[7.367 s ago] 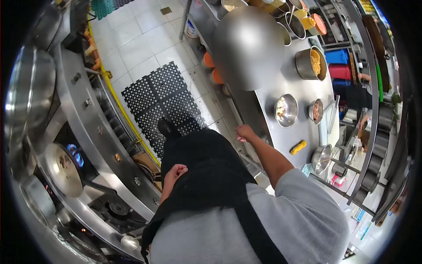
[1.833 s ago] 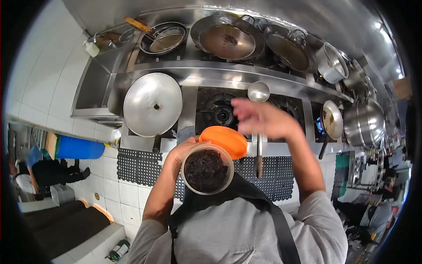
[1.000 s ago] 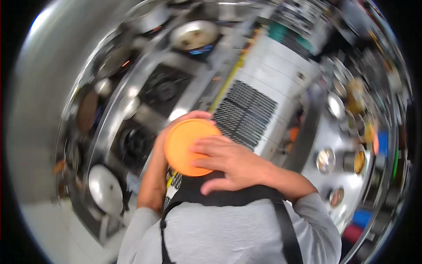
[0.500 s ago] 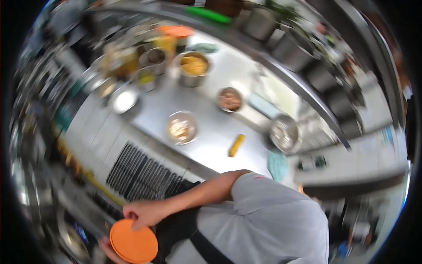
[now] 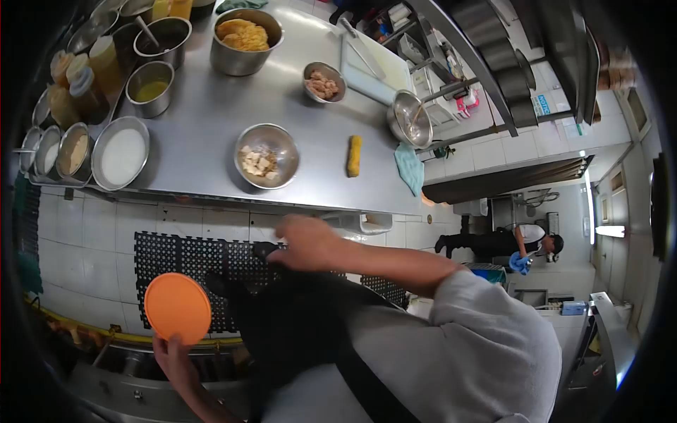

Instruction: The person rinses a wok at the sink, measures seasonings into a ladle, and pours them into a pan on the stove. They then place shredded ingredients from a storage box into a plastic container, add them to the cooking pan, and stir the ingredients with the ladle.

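The left hand [image 5: 176, 358] grips the orange lid [image 5: 178, 308] at its rim, off the tabletop's [image 5: 201, 141] near edge, over the mat [image 5: 183, 252]. The right hand [image 5: 308, 242], blurred, sits nearer that edge, finger pose unclear. A bowl [image 5: 284, 149] stands along it.

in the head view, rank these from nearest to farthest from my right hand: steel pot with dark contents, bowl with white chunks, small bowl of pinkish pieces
From your right hand:
1. Bowl with white chunks: near the counter's front edge.
2. Small bowl of pinkish pieces: farther back.
3. Steel pot with dark contents: back left.
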Available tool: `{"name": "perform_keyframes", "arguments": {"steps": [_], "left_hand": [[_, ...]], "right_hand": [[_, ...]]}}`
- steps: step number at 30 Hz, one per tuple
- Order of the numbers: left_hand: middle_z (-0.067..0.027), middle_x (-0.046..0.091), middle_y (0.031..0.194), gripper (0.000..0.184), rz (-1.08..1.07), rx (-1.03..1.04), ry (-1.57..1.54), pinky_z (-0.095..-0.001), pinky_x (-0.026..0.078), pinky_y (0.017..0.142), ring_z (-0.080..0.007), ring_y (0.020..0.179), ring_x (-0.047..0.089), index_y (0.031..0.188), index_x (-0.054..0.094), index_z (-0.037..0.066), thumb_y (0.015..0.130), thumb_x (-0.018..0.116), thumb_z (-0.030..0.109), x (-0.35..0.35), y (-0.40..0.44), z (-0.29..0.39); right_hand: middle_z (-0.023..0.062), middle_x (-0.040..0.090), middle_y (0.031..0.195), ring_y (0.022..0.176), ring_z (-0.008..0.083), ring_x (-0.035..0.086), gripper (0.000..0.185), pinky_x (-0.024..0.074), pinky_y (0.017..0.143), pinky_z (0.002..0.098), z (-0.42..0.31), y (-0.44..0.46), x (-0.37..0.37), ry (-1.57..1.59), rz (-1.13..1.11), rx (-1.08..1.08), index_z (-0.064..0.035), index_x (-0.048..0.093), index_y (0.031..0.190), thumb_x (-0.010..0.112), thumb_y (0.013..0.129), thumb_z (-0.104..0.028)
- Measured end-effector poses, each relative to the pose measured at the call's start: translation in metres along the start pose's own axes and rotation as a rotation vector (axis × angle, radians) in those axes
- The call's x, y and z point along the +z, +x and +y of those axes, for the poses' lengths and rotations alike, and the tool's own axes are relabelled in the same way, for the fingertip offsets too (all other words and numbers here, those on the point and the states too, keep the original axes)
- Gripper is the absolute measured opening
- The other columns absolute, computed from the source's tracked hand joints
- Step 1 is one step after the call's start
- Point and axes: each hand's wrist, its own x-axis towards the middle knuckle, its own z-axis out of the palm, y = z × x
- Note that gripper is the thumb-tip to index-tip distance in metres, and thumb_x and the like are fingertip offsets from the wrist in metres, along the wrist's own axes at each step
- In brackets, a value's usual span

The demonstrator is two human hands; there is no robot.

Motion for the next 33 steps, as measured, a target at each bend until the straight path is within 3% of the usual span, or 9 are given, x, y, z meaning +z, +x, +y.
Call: {"name": "perform_keyframes", "arguments": {"steps": [5,8,10,13,19,26,28,30,33], "left_hand": [[-0.0014,0.057,0.084,0.019,0.185,-0.124,-0.031,-0.0219,0.048,0.057,-0.0098,0.068,0.059,0.1,0.052,0.008,0.093,0.068,0.016,-0.059,0.16,-0.09],[0.0012,0.055,0.077,0.021,0.354,-0.195,-0.02,-0.0214,0.046,0.051,-0.0093,0.059,0.056,0.104,0.054,0.01,0.093,0.068,0.02,-0.057,0.221,-0.113],[-0.0034,0.062,0.086,0.023,0.207,-0.296,-0.054,-0.0201,0.043,0.047,-0.0099,0.064,0.061,0.108,0.056,0.009,0.093,0.067,0.023,-0.088,0.277,-0.154],[-0.0124,0.066,0.121,0.04,0.193,-0.286,-0.372,-0.0347,0.052,0.084,-0.0267,0.113,0.065,0.133,0.056,0.004,0.095,0.061,0.015,-0.092,0.327,-0.212],[-0.0091,0.067,0.101,0.02,0.398,-0.316,-0.441,-0.0271,0.054,0.063,-0.0249,0.087,0.073,0.111,0.057,0.006,0.094,0.064,0.016,-0.027,0.41,-0.206],[-0.0087,0.063,0.085,0.006,0.128,0.007,-0.368,-0.0314,0.053,0.06,-0.0211,0.072,0.063,0.078,0.059,0.004,0.081,0.062,0.0,-0.009,0.566,-0.295],[-0.008,0.07,0.093,0.022,-0.162,0.178,-0.396,-0.0367,0.055,0.066,-0.0214,0.077,0.067,0.107,0.068,0.001,0.087,0.068,0.012,-0.012,0.624,-0.337],[-0.0132,0.063,0.124,0.037,0.014,-0.254,-0.572,-0.0394,0.057,0.075,-0.0249,0.097,0.066,0.13,0.056,0.004,0.098,0.058,0.021,0.009,0.623,-0.292],[-0.011,0.057,0.135,0.048,-0.024,-0.374,-0.566,-0.0385,0.057,0.087,-0.0264,0.114,0.063,0.14,0.048,0.006,0.101,0.054,0.033,0.014,0.616,-0.298]], "right_hand": [[0.0259,0.052,0.131,0.126,0.0404,0.05,0.076,0.0458,0.105,0.0469,0.076,0.052,0.057,-0.391,0.569,0.13,0.0107,0.044,0.135,0.076,0.085,-0.036],[0.0277,0.051,0.133,0.119,0.0399,0.056,0.072,0.0524,0.096,0.0451,0.078,0.075,0.056,-0.327,0.372,0.296,0.0111,0.042,0.136,0.072,0.088,-0.033],[0.0298,0.054,0.13,0.111,0.0394,0.061,0.06,0.0565,0.087,0.0453,0.089,0.088,0.059,-0.433,0.322,0.322,0.0112,0.048,0.13,0.069,0.09,-0.029],[0.0232,0.068,0.103,0.089,0.0361,0.069,0.035,0.0572,0.078,0.0465,0.106,0.091,0.06,-0.494,0.315,0.208,0.0041,0.066,0.101,0.067,0.091,-0.03],[0.0214,0.068,0.082,0.075,0.0414,0.067,0.034,0.0538,0.067,0.0491,0.076,0.095,0.051,-0.597,0.365,0.065,-0.0018,0.064,0.101,0.073,0.089,-0.033],[0.0227,0.068,0.081,0.073,0.0408,0.068,0.044,0.0544,0.065,0.0499,0.078,0.101,0.054,-0.706,0.251,0.233,-0.0034,0.065,0.116,0.072,0.09,-0.038],[0.0219,0.069,0.081,0.075,0.0404,0.069,0.041,0.0546,0.067,0.0499,0.066,0.099,0.051,-0.691,0.211,0.338,-0.0048,0.067,0.114,0.071,0.09,-0.038],[0.0204,0.069,0.082,0.078,0.0395,0.069,0.035,0.055,0.068,0.0496,0.052,0.103,0.048,-0.666,0.198,0.396,-0.0054,0.068,0.108,0.07,0.091,-0.036],[0.018,0.069,0.085,0.08,0.038,0.069,0.029,0.0559,0.07,0.0484,0.049,0.107,0.044,-0.611,0.211,0.327,-0.0058,0.069,0.101,0.07,0.091,-0.033]]}}
